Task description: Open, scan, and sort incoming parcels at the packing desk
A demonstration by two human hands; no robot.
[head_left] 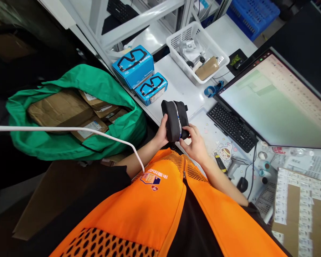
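White workbench [182, 85] at the packing station carries a monitor [278, 103], keyboard [231, 126], white basket [196, 50], two blue boxes [141, 73]. Green sack [77, 114] of parcels sits beside it. Left hand [162, 132] and right hand [195, 142] both clasp a black pouch [173, 119] above the bench edge.

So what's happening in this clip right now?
A person in an orange mesh vest holds a black padded fabric case in both hands over the white desk edge: left hand behind it, right hand at its zipped edge. Two blue printed boxes sit beyond.
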